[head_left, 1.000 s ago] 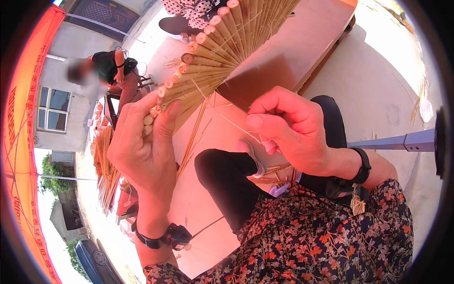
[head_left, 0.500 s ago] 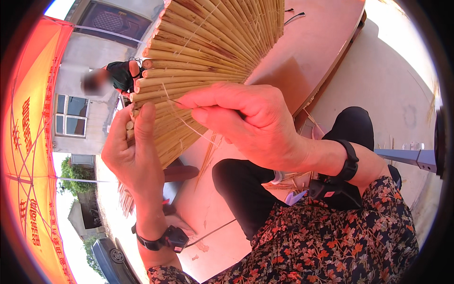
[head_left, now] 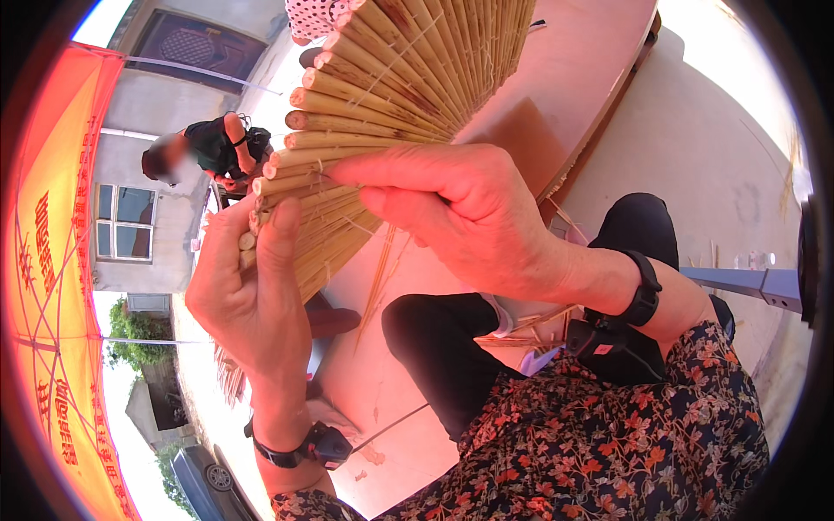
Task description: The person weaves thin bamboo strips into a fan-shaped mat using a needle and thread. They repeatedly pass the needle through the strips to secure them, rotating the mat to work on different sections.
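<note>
A mat of straw-coloured reed stalks [head_left: 382,91], bound in rows by thin thread, fans out above my hands. My left hand [head_left: 252,291] is closed round the stalks at its near left edge, thumb on top and fingers underneath. Over the stalk ends, my right hand [head_left: 473,217] pinches a fine pale thread between thumb and forefinger; its tips rest on or just above the stalks. Part of that thread shows as a small loop at the fingertips. The mat's underside is hidden.
A pinkish table [head_left: 573,78] stands beneath the mat's far part. Loose stalks [head_left: 378,273] lie below it. A person in dark clothes [head_left: 217,148] sits at the left, and spotted cloth [head_left: 314,17] shows at the top. A grey metal pole [head_left: 738,285] juts in at the right.
My right fingertips have come down closer to the stalks, and the long loose thread has drawn in to a small loop. The mat has shifted slightly right in view. My left hand keeps its grip.
</note>
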